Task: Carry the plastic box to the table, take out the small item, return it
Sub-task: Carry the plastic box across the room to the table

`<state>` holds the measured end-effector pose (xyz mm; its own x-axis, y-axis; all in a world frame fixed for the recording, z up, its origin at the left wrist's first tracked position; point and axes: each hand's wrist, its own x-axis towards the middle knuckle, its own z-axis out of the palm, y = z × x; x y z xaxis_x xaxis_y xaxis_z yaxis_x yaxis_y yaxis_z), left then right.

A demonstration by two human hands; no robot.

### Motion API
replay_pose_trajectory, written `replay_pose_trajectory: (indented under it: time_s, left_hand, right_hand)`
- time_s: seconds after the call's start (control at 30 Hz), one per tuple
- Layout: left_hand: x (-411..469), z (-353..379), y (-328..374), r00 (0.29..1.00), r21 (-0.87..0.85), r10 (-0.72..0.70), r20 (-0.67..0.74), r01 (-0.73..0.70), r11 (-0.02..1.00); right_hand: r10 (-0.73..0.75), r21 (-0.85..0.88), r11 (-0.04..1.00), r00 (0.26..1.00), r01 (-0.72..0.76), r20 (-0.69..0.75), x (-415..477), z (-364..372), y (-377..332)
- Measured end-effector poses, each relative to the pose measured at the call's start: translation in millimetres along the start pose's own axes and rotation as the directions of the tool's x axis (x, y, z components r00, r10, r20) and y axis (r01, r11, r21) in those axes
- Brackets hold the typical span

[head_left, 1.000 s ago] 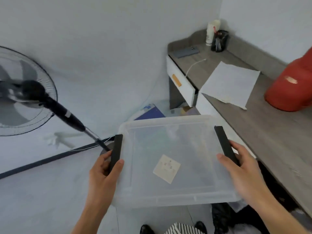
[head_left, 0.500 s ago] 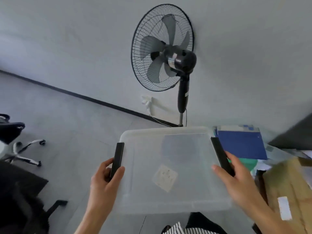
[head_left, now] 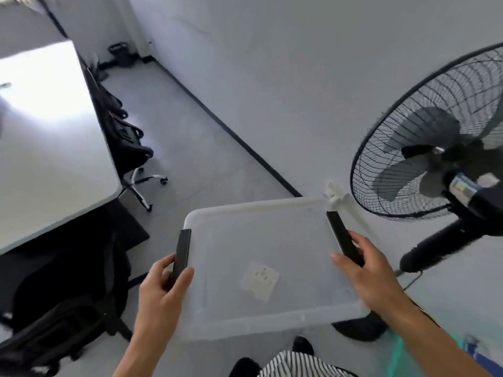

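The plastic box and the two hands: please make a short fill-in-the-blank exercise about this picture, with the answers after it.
1. Each hand, the left hand and the right hand, grips a ____ clip on a side of the plastic box.
2. The small item lies ____ the box.
3. The standing fan is on the person's ____ side.
4. The white table is on the person's ____ side.

Answers: black; inside; right; left

Grey floor — fan, chairs.
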<state>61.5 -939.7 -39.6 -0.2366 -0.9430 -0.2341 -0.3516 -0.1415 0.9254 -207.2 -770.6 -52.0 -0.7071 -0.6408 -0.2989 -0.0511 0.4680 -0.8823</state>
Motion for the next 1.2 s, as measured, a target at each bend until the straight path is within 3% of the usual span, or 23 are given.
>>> replay_pose_trajectory:
  time_s: [0.1, 0.3, 0.47, 0.9, 1.2]
  left_hand:
    - [27, -6, 5, 0.993, -0.033, -0.034, -0.114, 0.03, 0.999]
    - [108, -19, 4, 0.965, -0.071, -0.089, -0.247, 0.073, 0.995]
    - [221, -26, 9, 0.962, -0.094, -0.108, -0.25, 0.087, 0.992]
    - [513, -45, 105, 0.972, -0.075, -0.085, -0.217, 0.071, 0.995]
    - [718, -13, 157, 0.954, -0.067, -0.107, -0.282, 0.092, 0.993]
  right_hand:
    - [-0.044, -0.081, 0.995, 0.99, 0.055, 0.136, 56, 21, -29]
    - [-0.069, -0.146, 0.983, 0.962, 0.11, 0.265, 151, 83, -68]
    - [-0.058, -0.193, 0.975, 0.967, 0.108, 0.247, 241, 140, -105]
    - [-0.077, -0.206, 0.972, 0.981, 0.114, 0.177, 473, 246, -251]
    - [-0.081, -0.205, 0.969, 0.961, 0.138, 0.263, 695, 312, -337]
